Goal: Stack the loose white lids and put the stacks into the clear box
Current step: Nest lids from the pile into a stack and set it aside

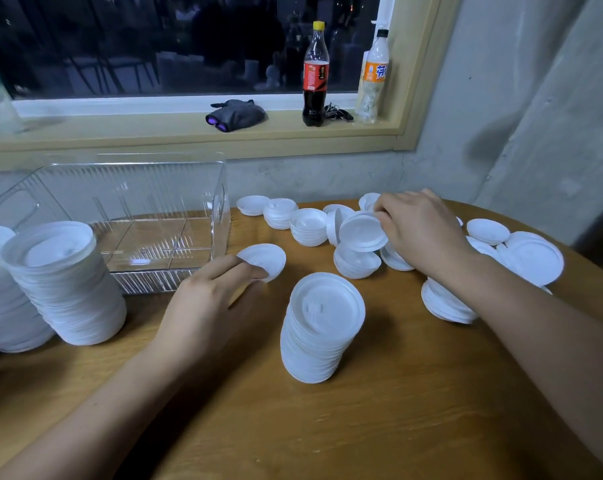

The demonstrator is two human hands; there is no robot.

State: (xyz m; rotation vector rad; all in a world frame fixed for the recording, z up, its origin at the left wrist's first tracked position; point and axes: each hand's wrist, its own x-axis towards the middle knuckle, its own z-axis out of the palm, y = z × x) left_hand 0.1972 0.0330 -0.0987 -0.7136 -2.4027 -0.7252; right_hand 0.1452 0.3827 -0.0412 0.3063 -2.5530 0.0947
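White plastic loose lids (532, 258) lie in small heaps on the wooden table (379, 431), under and around the right hand (421, 230). That hand's fingers curl round the rim of one tilted lid (362, 232), held just above the heap. The left hand (206, 299) pinches the near edge of a single lid (265, 259) between thumb and fingertips. Between the two sets of fingers, and nearer the person, stands a leaning stack (322, 327) of lids. Just left of the left fingertips sits the clear box (137, 188), ribbed and divided inside. Further left of those fingers, two tall stacks (64, 282) stand against the box's near corner. Well beyond the right fingers, a cola bottle (315, 74) and an orange soda bottle (374, 74) stand on the window sill (154, 133).
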